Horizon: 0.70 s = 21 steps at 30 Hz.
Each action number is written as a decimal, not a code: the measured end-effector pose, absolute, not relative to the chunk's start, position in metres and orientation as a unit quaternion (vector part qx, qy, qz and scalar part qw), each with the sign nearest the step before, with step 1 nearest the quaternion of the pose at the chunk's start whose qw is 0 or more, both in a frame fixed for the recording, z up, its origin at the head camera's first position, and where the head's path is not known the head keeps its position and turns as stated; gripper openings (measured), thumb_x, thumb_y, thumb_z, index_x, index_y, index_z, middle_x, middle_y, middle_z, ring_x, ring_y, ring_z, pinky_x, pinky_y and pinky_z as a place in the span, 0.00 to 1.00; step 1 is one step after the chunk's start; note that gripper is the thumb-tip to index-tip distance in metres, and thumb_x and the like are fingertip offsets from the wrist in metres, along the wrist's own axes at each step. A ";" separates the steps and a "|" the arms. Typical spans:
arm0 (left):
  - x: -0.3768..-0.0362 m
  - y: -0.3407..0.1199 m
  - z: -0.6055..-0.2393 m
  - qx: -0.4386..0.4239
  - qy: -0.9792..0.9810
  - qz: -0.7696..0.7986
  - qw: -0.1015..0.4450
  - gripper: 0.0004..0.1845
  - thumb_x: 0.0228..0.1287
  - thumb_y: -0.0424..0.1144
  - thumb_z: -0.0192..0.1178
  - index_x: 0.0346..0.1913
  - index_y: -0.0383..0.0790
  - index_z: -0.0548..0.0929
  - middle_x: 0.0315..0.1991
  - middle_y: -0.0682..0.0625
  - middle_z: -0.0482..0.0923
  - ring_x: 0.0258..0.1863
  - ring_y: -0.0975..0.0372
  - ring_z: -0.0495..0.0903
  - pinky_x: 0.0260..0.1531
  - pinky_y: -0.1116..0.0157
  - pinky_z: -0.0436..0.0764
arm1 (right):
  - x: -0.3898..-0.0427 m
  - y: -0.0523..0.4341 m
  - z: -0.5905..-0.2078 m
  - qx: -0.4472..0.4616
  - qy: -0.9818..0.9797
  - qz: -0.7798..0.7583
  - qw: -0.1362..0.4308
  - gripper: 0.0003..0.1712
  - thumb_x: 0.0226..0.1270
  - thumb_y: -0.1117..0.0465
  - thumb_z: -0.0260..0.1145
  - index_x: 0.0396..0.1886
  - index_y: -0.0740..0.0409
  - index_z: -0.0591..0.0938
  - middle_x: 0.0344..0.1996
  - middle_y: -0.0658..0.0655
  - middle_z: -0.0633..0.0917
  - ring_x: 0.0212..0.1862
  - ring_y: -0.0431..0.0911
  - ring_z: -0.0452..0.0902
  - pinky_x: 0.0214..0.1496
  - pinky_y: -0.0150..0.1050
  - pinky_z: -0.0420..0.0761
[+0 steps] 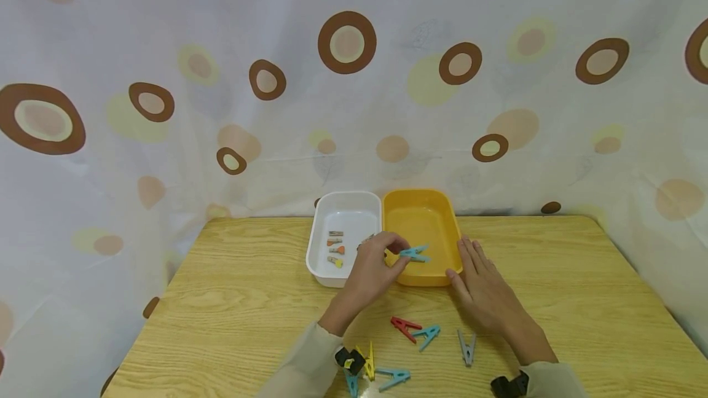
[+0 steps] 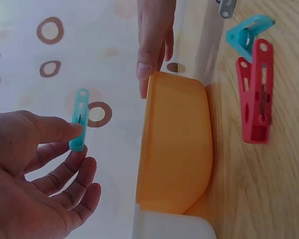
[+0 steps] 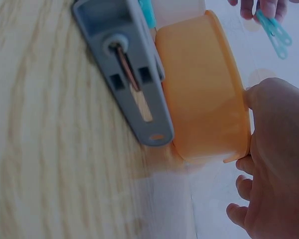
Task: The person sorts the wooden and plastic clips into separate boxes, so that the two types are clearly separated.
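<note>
Between thumb and fingertips my left hand (image 1: pixel 369 268) pinches a light blue clothespin (image 1: pixel 415 253) above the yellow bin (image 1: pixel 455 232). The left wrist view shows that same clothespin (image 2: pixel 79 119) held by its lower end. My right hand (image 1: pixel 489 290) rests against the bin's right side, its thumb at the near corner and its fingers extended. In the right wrist view, the thumb of this hand (image 3: pixel 284 159) touches the rim. Several small wooden clips, some with orange or yellow ornaments (image 1: pixel 337 250), lie in the white bin (image 1: pixel 316 244).
On the wooden table (image 1: pixel 232 300), nearer the person, lie a red clothespin (image 1: pixel 405 328), a blue one (image 1: pixel 427 335), a grey one (image 1: pixel 467 347), a yellow one (image 1: pixel 370 361) and more blue ones (image 1: pixel 394 378). A patterned curtain (image 1: pixel 298 121) hangs behind the bins.
</note>
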State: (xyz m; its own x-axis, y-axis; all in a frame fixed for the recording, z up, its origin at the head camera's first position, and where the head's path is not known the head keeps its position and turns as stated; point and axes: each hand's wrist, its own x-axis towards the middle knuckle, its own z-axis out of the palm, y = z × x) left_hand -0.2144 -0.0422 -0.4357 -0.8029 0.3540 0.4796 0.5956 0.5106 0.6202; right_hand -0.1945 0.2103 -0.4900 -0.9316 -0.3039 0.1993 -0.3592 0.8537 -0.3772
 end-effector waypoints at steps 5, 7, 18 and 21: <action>-0.227 -0.028 -0.435 -0.277 -0.865 -0.399 0.127 0.04 0.68 0.34 0.69 0.43 0.41 0.86 0.39 0.52 0.83 0.41 0.57 0.83 0.40 0.70 0.77 | -0.194 0.211 -0.490 0.170 -0.961 0.210 0.067 0.43 0.85 0.43 0.44 0.82 0.68 0.45 0.81 0.68 0.47 0.81 0.65 0.42 0.74 0.69 0.54; -0.231 -0.023 -0.434 -0.276 -0.869 -0.391 0.123 0.04 0.68 0.34 0.69 0.42 0.41 0.86 0.38 0.52 0.83 0.40 0.60 0.82 0.40 0.72 0.78 | -0.194 0.211 -0.490 0.170 -0.960 0.211 0.065 0.43 0.86 0.43 0.44 0.82 0.68 0.45 0.81 0.68 0.47 0.81 0.65 0.41 0.74 0.69 0.54; -0.257 0.000 -0.444 -0.280 -0.885 -0.365 0.075 0.04 0.68 0.34 0.69 0.42 0.40 0.85 0.37 0.53 0.83 0.41 0.55 0.82 0.41 0.75 0.77 | -0.193 0.210 -0.492 0.171 -0.960 0.208 0.070 0.43 0.86 0.43 0.44 0.82 0.68 0.45 0.82 0.68 0.47 0.81 0.65 0.42 0.74 0.69 0.55; -0.262 0.004 -0.445 -0.267 -0.893 -0.357 0.066 0.04 0.68 0.34 0.69 0.42 0.40 0.85 0.37 0.53 0.82 0.40 0.58 0.81 0.41 0.75 0.77 | -0.194 0.211 -0.492 0.174 -0.960 0.207 0.075 0.43 0.86 0.44 0.44 0.82 0.68 0.46 0.81 0.68 0.48 0.80 0.65 0.43 0.74 0.69 0.56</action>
